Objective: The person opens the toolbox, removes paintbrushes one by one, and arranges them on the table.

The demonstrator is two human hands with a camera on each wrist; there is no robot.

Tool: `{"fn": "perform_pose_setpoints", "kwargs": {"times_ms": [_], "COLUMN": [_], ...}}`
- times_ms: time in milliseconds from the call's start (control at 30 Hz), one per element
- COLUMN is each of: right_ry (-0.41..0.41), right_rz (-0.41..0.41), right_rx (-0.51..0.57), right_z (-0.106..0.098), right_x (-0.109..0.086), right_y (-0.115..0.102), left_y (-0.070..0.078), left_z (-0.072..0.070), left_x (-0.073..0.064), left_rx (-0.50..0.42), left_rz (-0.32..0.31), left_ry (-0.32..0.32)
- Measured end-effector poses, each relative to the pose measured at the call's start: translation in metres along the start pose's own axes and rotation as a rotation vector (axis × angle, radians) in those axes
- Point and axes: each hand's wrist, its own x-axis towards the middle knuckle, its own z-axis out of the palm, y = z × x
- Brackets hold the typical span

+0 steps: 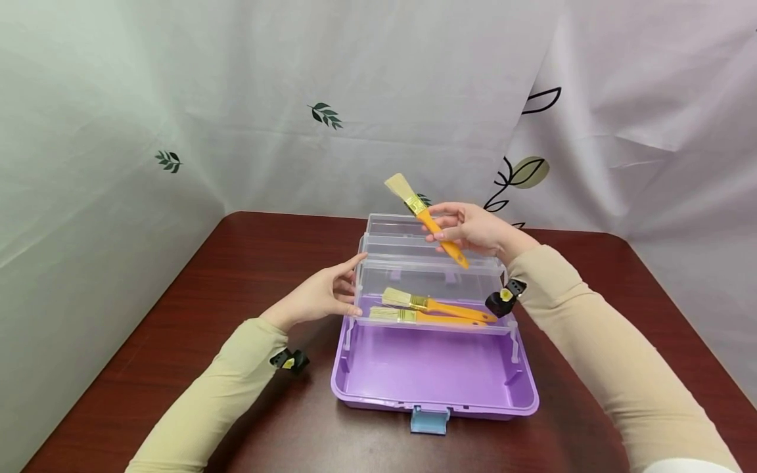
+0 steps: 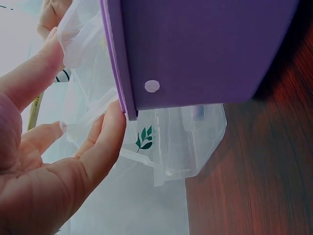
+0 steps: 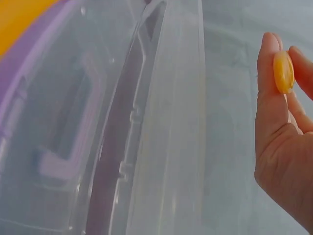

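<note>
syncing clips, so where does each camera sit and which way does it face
Head: on the head, facing forward and down at the purple box; left hand, right hand and sleeves show.
Left wrist: worn there, facing the box's outside; left hand close, right hand partly.
Right wrist: worn there, facing across clear plastic; right hand shows.
Both head and right wrist show the brush the right hand holds.
</note>
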Motion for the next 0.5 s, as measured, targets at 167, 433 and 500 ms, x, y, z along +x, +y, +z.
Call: {"fn": "perform_pose_setpoints", "kwargs": {"times_ms": [167, 433, 500], "right_ry": [0.021, 0.042, 0.03], "right_rz": [-0.014, -0.015, -0.02], "right_rx": [0.052, 0.224, 0.253], "right_z": [0.004, 0.011, 0.013], "right_x": [-0.006, -0.015, -0.019], "right_y": [0.003, 0.01, 0.012], "left_y": [-0.001, -0.001, 0.0], "left_z": [0.0, 0.001, 0.001], "left_x": [0.0, 0.0, 0.0], "left_rx": [-0.003, -0.002, -0.001], "left_rz": [-0.005, 0.017, 0.014], "left_ry": [0.003, 0.001, 0.002]}}
